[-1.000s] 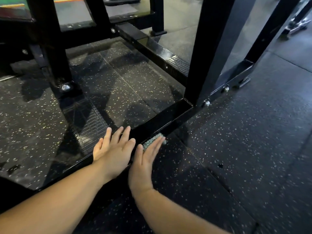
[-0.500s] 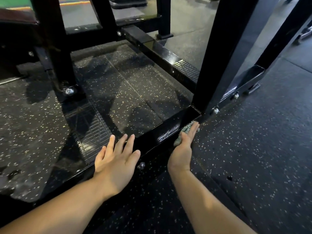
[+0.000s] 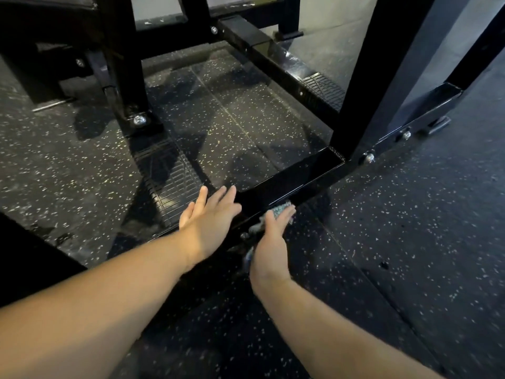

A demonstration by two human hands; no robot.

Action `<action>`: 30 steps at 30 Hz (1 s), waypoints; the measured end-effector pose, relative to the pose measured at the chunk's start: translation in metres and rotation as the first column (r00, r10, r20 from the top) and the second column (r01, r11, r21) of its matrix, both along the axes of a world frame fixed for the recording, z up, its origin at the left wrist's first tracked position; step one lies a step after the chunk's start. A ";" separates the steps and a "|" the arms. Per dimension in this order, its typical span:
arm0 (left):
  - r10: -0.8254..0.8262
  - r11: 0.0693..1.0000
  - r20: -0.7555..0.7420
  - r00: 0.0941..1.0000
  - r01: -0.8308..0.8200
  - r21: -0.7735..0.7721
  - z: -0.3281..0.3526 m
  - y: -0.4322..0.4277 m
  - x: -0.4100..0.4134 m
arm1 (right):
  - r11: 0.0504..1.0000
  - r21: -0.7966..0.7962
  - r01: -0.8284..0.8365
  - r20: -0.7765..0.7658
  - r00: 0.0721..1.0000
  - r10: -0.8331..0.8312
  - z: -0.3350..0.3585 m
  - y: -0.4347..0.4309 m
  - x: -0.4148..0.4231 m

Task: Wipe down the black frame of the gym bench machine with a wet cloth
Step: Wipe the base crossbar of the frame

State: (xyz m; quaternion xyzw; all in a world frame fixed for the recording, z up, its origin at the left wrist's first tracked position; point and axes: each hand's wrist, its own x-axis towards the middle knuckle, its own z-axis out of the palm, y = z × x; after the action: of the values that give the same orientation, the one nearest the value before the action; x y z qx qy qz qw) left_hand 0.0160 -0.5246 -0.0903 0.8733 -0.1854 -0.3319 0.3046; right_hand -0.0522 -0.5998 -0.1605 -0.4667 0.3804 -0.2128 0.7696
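Note:
The black frame [image 3: 295, 181] of the bench machine runs low across the floor, its near beam slanting from lower left to a tall upright post [image 3: 382, 77]. My right hand [image 3: 270, 242] presses a small speckled blue-grey cloth [image 3: 281, 210] flat against the beam's near side face, fingers straight. Only the cloth's top edge and a pale scrap show past the fingers. My left hand [image 3: 210, 217] rests flat on the beam's top, fingers spread, just left of the cloth.
Black rubber flooring [image 3: 410, 242] with pale flecks lies all around. A ribbed foot plate [image 3: 169, 176] sits on the frame left of my hands, another ribbed plate [image 3: 322, 88] on the far beam. Bolts [image 3: 369, 157] stud the post's base. A second upright [image 3: 123, 64] stands at back left.
My right hand slid the cloth right along the beam to the post's base, then back left to beside my left hand. My left hand stayed on the beam.

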 end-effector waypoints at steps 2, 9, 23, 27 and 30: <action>0.140 0.969 -0.188 0.972 -0.174 -0.178 0.011 0.000 0.002 | 0.999 -0.030 0.044 -0.012 0.999 -0.044 0.002 -0.019 0.008; 0.113 0.980 0.152 0.982 -0.085 -0.181 0.001 0.082 -0.047 | 0.992 -0.086 0.096 -0.134 0.985 -0.107 0.045 -0.003 0.014; 0.042 0.970 0.252 0.967 0.020 -0.241 -0.007 0.186 -0.087 | 0.962 -0.048 -0.268 -0.166 0.952 0.256 0.029 0.173 -0.029; -0.028 0.969 0.231 0.973 0.083 -0.232 -0.007 0.194 -0.084 | 0.995 -0.066 -0.069 -0.155 0.986 0.058 0.046 0.145 0.001; -0.053 0.980 0.245 0.968 0.098 -0.176 -0.008 0.191 -0.087 | 0.997 -0.024 0.068 -0.178 0.981 -0.071 0.053 0.123 0.015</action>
State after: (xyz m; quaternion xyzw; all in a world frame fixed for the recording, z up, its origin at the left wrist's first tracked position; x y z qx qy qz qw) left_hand -0.0705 -0.3333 -0.0986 0.8668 -0.2842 -0.2167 0.3478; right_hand -0.0371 -0.4773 -0.1075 -0.4773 0.4621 -0.2001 0.7202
